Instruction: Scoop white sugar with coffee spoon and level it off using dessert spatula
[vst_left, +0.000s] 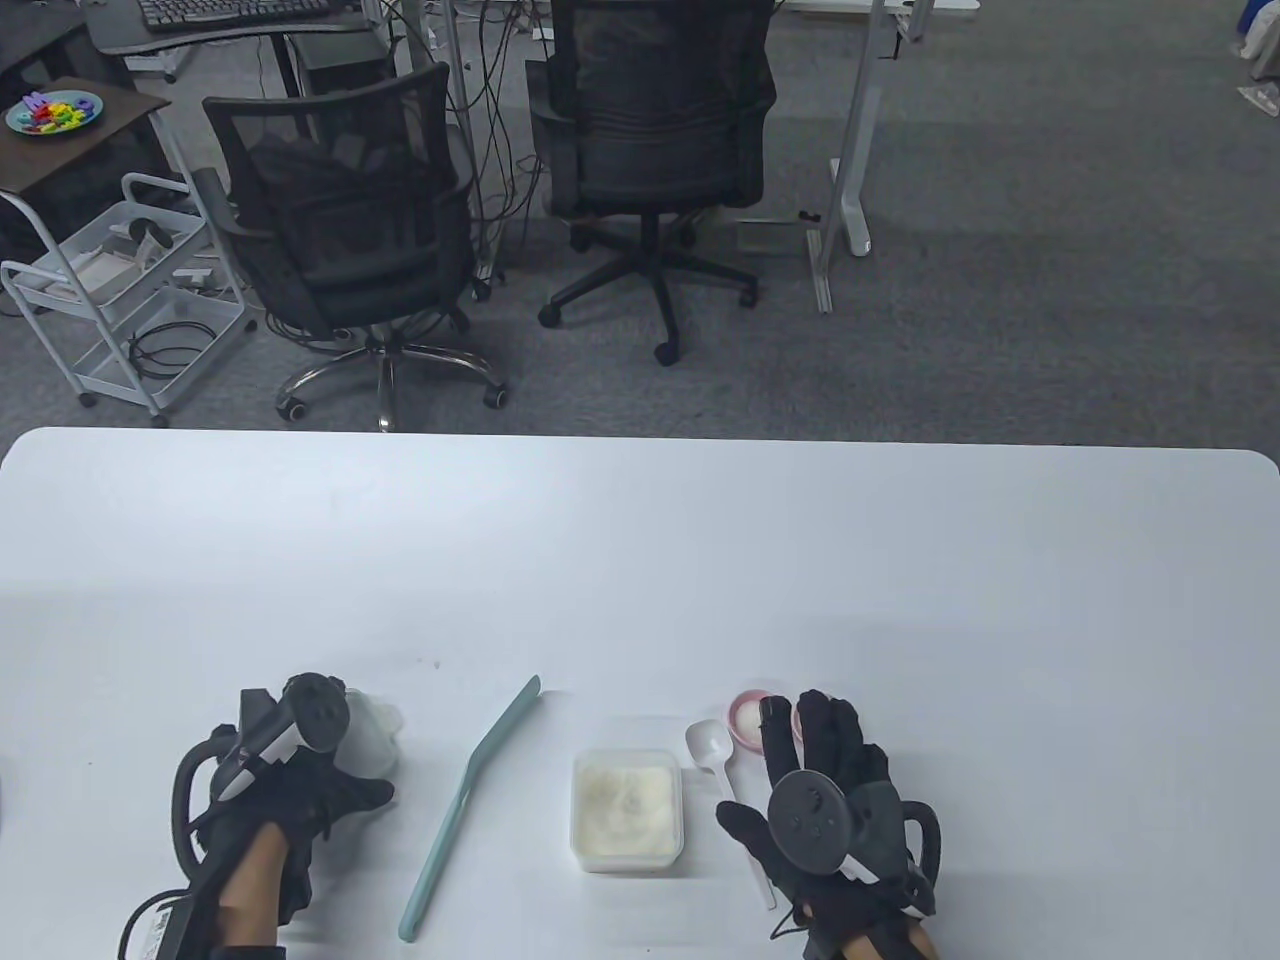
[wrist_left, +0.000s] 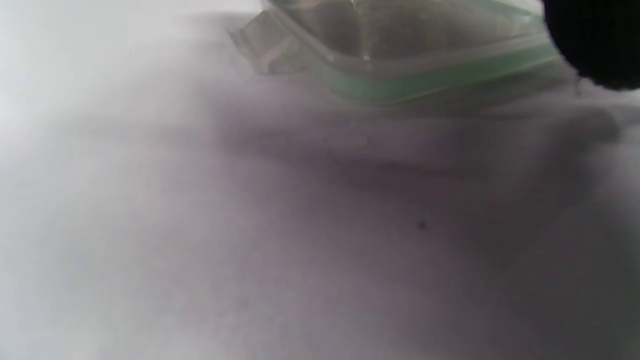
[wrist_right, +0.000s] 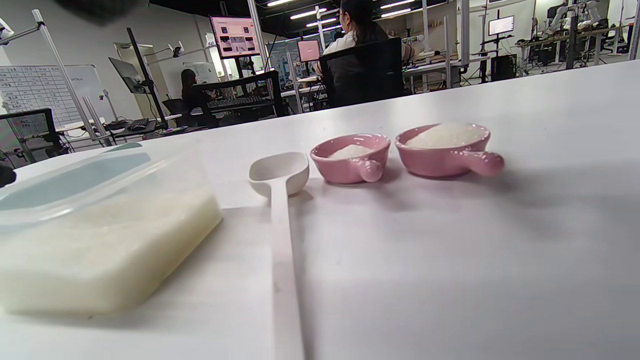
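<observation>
Hovering flat, fingers spread, right hand (vst_left: 830, 800) over coffee spoon (vst_left: 722, 775) handle; left hand (vst_left: 290, 790) beside clear lid (wrist_left: 400, 65), grip unclear.

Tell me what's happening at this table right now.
A person's gloved hands are at the near edge of the table. The right hand hovers over the white coffee spoon, which lies flat between the open sugar container and two pink dishes of sugar. The left hand sits beside a clear lid. The green spatula lies untouched. No scooping has begun.
</observation>
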